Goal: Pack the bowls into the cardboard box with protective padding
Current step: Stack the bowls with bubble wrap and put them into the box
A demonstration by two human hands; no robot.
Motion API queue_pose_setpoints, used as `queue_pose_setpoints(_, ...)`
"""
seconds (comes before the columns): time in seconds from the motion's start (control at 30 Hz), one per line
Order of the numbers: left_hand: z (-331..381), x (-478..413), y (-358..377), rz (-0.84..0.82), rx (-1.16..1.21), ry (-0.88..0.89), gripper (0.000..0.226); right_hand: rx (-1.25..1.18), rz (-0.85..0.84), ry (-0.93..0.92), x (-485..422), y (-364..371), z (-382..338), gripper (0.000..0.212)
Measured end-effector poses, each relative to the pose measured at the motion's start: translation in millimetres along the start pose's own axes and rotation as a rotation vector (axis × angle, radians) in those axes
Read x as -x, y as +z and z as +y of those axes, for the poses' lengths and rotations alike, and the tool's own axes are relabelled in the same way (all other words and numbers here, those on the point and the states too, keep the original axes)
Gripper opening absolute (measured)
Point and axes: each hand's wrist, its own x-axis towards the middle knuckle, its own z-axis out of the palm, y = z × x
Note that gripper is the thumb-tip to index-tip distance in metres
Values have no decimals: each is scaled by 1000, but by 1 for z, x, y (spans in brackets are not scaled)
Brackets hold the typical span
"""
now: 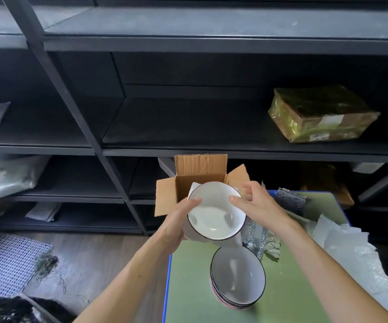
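A white bowl (215, 213) with a dark rim is held above the front of an open cardboard box (196, 169). My left hand (179, 220) grips its left side, thumb on the rim, with white padding paper (194, 186) behind the bowl. On the right rim my right hand (255, 203) rests its thumb, the fingers spread. A stack of similar bowls (237, 278) sits on the green table (188, 287) below. The box's inside is hidden by the bowl.
White padding sheets and bubble wrap (351, 250) lie on the table's right side, with silvery padding (258, 238) near the box. Dark metal shelves (188, 150) stand behind, holding a taped parcel (321, 115). A white grid mat (6, 259) lies on the floor at left.
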Motion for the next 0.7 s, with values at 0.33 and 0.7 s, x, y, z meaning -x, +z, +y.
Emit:
queue_pose_setpoints(0.33, 7, -2, -6, 64, 95, -77, 46, -519, -218, 187, -9, 5, -5, 50)
queue_pose_setpoints(0.7, 32, -18, -12, 113, -14, 33, 40, -470, -343, 138, -27, 7, -29, 25)
